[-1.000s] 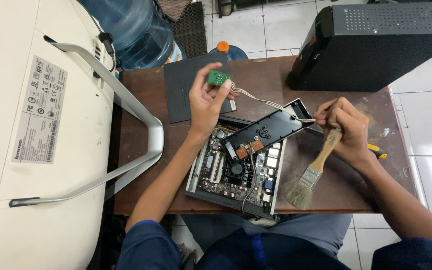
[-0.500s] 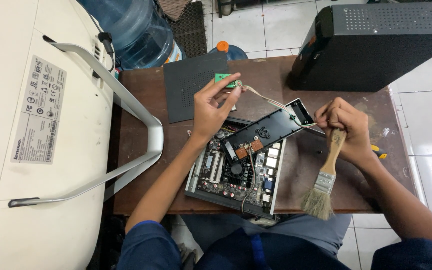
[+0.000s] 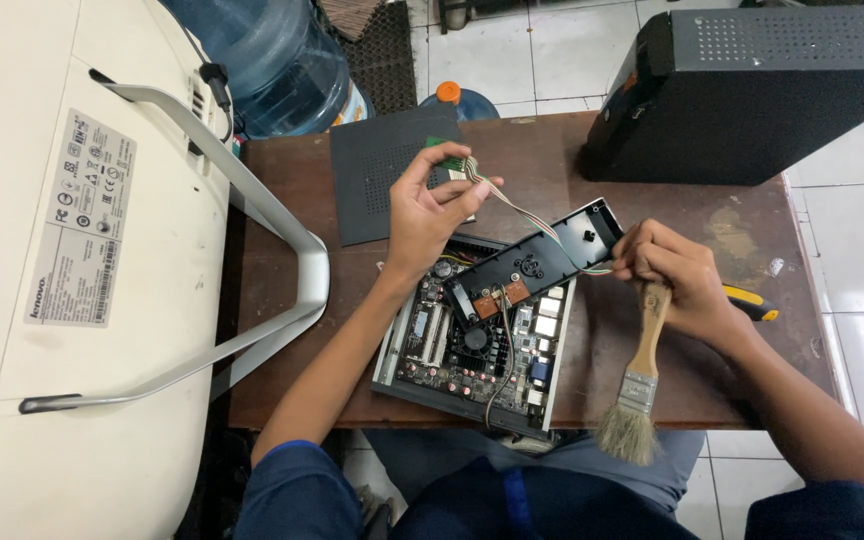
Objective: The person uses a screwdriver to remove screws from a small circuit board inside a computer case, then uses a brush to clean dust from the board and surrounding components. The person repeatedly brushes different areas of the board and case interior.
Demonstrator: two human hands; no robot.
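At the far left of the brown surface (image 3: 282, 250), a white monitor (image 3: 72, 270) is lying face down, its stand out of the way. The left hand (image 3: 430, 215) is pinching a small green circuit board (image 3: 449, 152), keeping its ribbon wires (image 3: 522, 208) lifted above the open computer chassis (image 3: 477, 345) and black panel (image 3: 542, 255). The right hand (image 3: 677, 275) is gripping a paintbrush (image 3: 640, 375), bristles hanging toward the near edge, while also holding the wires' other end
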